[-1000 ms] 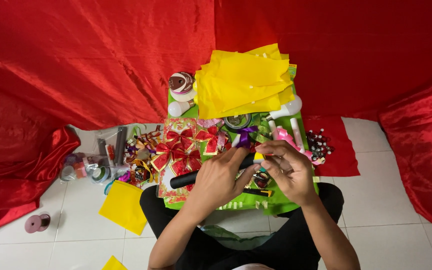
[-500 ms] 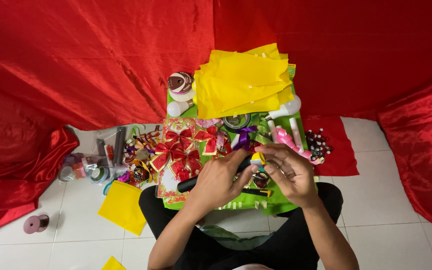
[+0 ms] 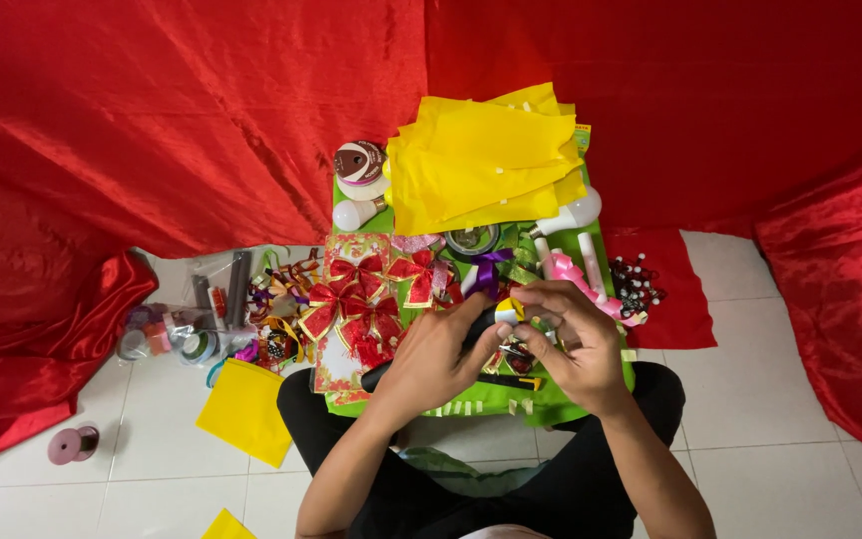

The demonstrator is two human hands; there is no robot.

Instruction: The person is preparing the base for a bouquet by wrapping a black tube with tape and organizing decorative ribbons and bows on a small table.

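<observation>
Head view: the left hand (image 3: 431, 359) grips a black tool (image 3: 379, 375) over the crowded green table (image 3: 471, 401). The right hand (image 3: 573, 344) pinches a small yellow piece (image 3: 507, 310) at the tool's tip. Red bows (image 3: 356, 299) sit just left; yellow sheets (image 3: 486, 160) cover the far edge; white floor (image 3: 780, 399) lies open to the right

Black glue gun (image 3: 421, 351), tilted, hand-held

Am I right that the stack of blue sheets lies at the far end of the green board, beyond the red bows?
Not quite: the sheets are yellow, not blue, as the head view shows. They do lie at the far end of the green board, beyond the red bows.
</observation>
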